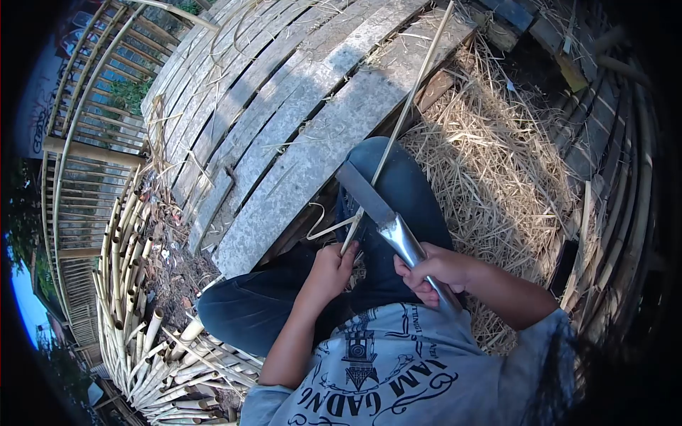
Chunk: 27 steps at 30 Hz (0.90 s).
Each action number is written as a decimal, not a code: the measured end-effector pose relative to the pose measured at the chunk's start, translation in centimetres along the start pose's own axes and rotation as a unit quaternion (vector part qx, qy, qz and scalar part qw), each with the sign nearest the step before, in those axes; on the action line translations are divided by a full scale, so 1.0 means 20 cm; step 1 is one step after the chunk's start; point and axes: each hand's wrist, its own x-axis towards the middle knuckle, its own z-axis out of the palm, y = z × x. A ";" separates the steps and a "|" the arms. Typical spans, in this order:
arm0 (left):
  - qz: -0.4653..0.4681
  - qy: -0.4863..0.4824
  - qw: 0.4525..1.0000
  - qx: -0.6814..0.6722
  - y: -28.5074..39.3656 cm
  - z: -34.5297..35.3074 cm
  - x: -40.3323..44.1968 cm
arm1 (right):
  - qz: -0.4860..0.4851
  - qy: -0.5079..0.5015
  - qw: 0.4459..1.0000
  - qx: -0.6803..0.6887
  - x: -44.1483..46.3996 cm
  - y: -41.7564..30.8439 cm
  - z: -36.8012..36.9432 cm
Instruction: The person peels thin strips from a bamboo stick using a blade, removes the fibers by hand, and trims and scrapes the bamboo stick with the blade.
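A long, thin bamboo strip point(399, 119) runs from the top of the view down over my knee. Its lower end is in my left hand point(332, 270), whose fingers are closed round it. My right hand point(435, 274) is wrapped round the metal handle of a large knife point(369, 193). The blade points up and to the left and lies across the strip, above my lap. A thin curl of bamboo point(327, 231) sticks out beside the strip, just above my left hand.
A slatted wooden platform point(284, 142) lies ahead. Shavings point(490, 177) cover the ground at right, beside long strips point(618, 206). Cut bamboo poles point(153, 334) are piled at lower left, near a bamboo fence point(92, 156).
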 end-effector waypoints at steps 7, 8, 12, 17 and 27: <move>-0.058 -0.054 0.996 -0.046 0.01 0.00 0.01 | -0.003 0.002 1.000 0.012 0.03 0.08 -0.01; -0.062 -0.057 0.995 -0.051 0.02 0.00 0.01 | -0.047 -0.033 0.993 0.106 0.01 0.05 -0.01; -0.035 -0.032 0.998 -0.045 0.03 0.00 0.01 | 0.033 -0.010 0.999 0.010 0.07 0.12 -0.01; -0.041 -0.037 0.997 -0.054 0.02 0.02 0.00 | -0.099 -0.058 0.973 0.201 0.04 0.07 -0.02; -0.024 -0.034 0.998 -0.037 0.03 0.02 0.01 | 0.008 0.020 0.999 0.036 0.08 0.10 0.03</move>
